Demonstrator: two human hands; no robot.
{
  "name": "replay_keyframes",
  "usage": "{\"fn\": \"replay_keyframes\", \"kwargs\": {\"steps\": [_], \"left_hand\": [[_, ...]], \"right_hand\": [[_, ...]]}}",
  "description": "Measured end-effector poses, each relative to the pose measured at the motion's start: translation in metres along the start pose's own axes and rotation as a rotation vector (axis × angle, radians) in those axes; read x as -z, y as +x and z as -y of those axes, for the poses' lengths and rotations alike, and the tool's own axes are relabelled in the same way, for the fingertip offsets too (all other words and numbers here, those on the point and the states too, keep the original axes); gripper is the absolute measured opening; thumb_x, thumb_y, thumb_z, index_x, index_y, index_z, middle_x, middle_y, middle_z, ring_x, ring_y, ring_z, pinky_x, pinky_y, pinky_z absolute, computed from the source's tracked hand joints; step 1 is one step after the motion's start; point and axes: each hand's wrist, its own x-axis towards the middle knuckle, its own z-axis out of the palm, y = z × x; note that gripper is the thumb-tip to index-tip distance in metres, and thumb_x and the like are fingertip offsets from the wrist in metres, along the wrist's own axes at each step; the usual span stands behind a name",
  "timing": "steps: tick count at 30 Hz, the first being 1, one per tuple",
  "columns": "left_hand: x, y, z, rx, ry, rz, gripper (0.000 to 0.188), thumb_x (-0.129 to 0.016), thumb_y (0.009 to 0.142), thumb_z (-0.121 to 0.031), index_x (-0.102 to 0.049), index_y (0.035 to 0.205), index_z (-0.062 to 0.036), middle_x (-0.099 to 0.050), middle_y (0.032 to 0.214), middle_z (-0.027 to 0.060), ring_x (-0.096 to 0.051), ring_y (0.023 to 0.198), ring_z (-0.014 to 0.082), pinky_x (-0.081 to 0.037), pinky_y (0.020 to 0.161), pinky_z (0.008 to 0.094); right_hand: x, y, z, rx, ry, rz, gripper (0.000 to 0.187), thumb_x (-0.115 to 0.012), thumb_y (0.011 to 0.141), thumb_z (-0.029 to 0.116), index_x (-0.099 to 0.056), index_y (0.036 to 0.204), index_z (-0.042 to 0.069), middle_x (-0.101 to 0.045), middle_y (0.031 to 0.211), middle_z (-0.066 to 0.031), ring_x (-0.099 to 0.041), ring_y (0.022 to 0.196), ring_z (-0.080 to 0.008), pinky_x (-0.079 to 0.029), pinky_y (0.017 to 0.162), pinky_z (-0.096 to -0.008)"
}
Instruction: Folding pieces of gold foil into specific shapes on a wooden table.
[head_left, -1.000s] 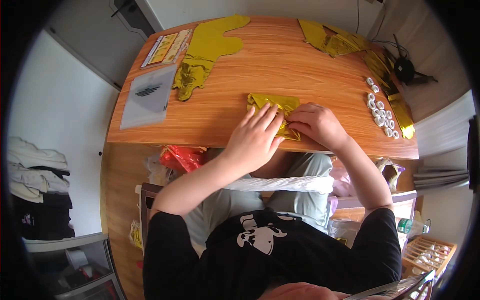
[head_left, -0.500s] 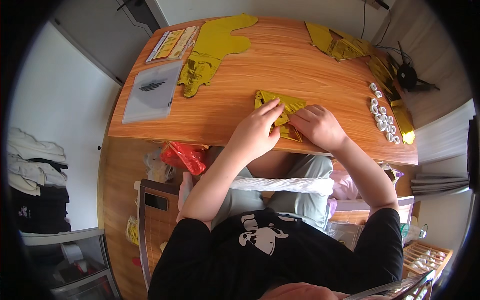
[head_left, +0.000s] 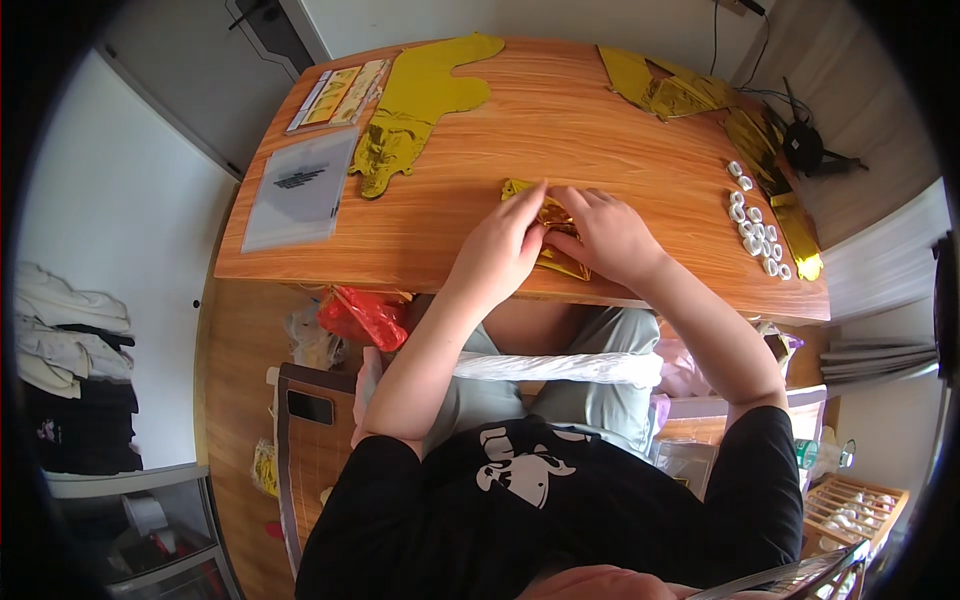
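A folded piece of shiny gold foil, which looks like a flat foil balloon, lies on the wooden table near its front edge. My left hand grips its left side, with the fingers together on top and the thumb toward the middle. From the right, my right hand curls over the same foil, its thumb close to the left thumb. Both hands hide much of the foil, and their fingertips press on it. The forearms come up from below, far apart.
A larger flat gold foil balloon lies at the back left, beside a clear plastic sleeve and a printed packet. More gold foil runs along the right edge. Several small white rings and a black router are there too.
My right hand has moved left and over the top of the foil, with its thumb now near the left one. The foil's right flap has been folded inward. The view has shifted slightly.
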Motion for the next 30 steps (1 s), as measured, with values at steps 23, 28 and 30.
{"fn": "replay_keyframes", "kwargs": {"steps": [23, 28, 30], "left_hand": [[0.019, 0.044, 0.053, 0.353, -0.220, 0.092, 0.068, -0.078, 0.088, -0.013, -0.047, 0.148, -0.0015, -0.064, 0.128, 0.0221, -0.066, 0.111, 0.0251, -0.054, 0.091, 0.0340], [0.020, 0.051, 0.037, 0.441, -0.230, 0.041, 0.058, -0.076, 0.090, -0.013, -0.051, 0.140, 0.0010, -0.070, 0.121, 0.0206, -0.069, 0.107, 0.0232, -0.055, 0.089, 0.0332], [0.016, 0.050, 0.035, 0.430, -0.182, 0.009, 0.053, -0.075, 0.091, -0.013, -0.053, 0.137, 0.0012, -0.072, 0.116, 0.0195, -0.070, 0.104, 0.0228, -0.056, 0.088, 0.0331]], "right_hand": [[-0.014, 0.007, -0.003, -0.101, 0.163, -0.093, 0.030, -0.058, 0.102, 0.023, -0.064, 0.120, 0.000, -0.069, 0.108, -0.0237, -0.063, 0.106, -0.0419, -0.050, 0.092, -0.0474], [-0.016, 0.006, -0.008, -0.117, 0.172, -0.110, 0.030, -0.057, 0.103, 0.023, -0.064, 0.120, -0.001, -0.069, 0.109, -0.0249, -0.063, 0.106, -0.0427, -0.050, 0.092, -0.0478], [-0.018, 0.006, -0.009, -0.130, 0.168, -0.103, 0.030, -0.056, 0.103, 0.023, -0.064, 0.120, -0.001, -0.069, 0.109, -0.0253, -0.063, 0.106, -0.0426, -0.050, 0.092, -0.0482]]}}
